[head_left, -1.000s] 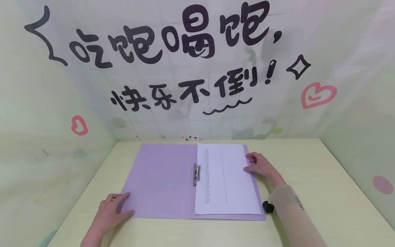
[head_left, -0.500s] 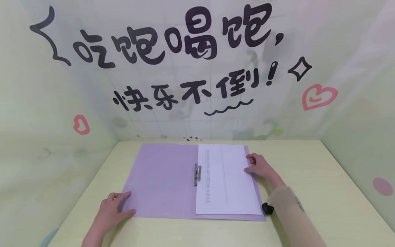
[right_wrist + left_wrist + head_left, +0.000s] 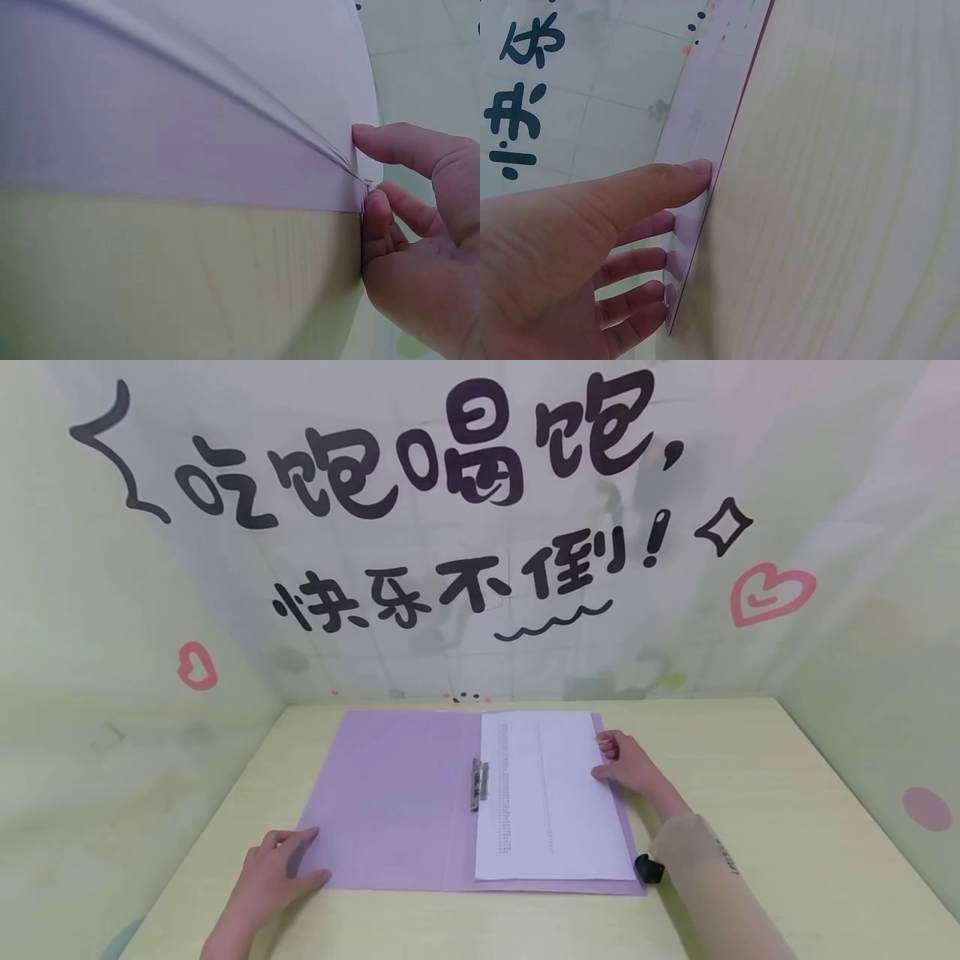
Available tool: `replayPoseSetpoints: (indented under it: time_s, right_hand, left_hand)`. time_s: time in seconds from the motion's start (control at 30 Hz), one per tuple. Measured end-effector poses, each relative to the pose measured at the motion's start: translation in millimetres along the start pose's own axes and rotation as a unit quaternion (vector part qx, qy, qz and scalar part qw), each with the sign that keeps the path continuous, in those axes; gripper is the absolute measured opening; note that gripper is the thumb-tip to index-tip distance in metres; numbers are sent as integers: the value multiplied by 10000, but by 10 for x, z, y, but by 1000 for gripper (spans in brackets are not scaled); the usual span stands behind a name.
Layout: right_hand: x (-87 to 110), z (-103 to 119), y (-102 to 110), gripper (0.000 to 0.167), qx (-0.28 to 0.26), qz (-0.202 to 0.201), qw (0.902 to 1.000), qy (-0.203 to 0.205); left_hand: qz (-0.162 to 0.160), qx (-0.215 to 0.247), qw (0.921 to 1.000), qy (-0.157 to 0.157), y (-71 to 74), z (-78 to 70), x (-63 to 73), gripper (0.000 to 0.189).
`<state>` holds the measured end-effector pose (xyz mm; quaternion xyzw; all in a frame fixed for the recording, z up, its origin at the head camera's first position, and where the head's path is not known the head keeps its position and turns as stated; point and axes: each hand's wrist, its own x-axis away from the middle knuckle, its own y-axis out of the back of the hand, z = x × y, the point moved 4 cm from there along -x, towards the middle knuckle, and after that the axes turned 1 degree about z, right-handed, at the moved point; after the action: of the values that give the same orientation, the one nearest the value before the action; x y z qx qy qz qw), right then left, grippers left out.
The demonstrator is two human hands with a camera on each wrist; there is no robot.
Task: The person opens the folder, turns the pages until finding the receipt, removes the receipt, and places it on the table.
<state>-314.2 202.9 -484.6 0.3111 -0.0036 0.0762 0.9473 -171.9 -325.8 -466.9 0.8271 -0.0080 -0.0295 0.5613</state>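
Note:
A purple folder (image 3: pixel 390 793) lies opened flat on the table. A metal clip (image 3: pixel 476 785) sits at its spine, and a stack of printed paper sheets (image 3: pixel 570 810) lies on its right half. My left hand (image 3: pixel 262 877) rests at the folder's near left corner, thumb (image 3: pixel 694 174) on the cover and the other fingertips along its left edge. At the stack's right edge my right hand (image 3: pixel 633 768) pinches the sheets, thumb (image 3: pixel 375 139) on the top page and fingers curled against the edge. Layered paper edges show in the right wrist view.
The pale wooden table (image 3: pixel 780 827) extends on both sides of the folder. A small black object (image 3: pixel 649 868) sits beside the right sleeve (image 3: pixel 712 877), close to the folder's near right corner. Behind stands a printed backdrop (image 3: pixel 420 668) with lettering and hearts.
The head view shifts very slightly. Both hands, the folder and the sheets otherwise hold the same positions.

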Motion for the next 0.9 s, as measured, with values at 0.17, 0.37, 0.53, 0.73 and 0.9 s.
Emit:
replayPoseSetpoints:
  time_s: [0.17, 0.37, 0.53, 0.73, 0.9]
  right_hand:
    - [4, 3, 9, 62, 219, -19, 9995, -210]
    - [4, -3, 17, 59, 149, 32, 9997, -193]
    - [-11, -3, 2, 60, 33, 172, 9996, -207]
    - [12, 46, -10, 62, -158, 235, 9994, -192]
    - [49, 77, 6, 62, -447, 106, 9989, -111]
  left_hand:
    - [76, 28, 9999, 78, -10, 13, -3, 73]
    - [12, 44, 10000, 8, -11, 5, -4, 72]
    - [34, 83, 10000, 5, -14, -1, -16, 73]
    - [154, 104, 9998, 106, -16, 14, -19, 74]
    - [105, 74, 9999, 43, -9, 4, -11, 73]
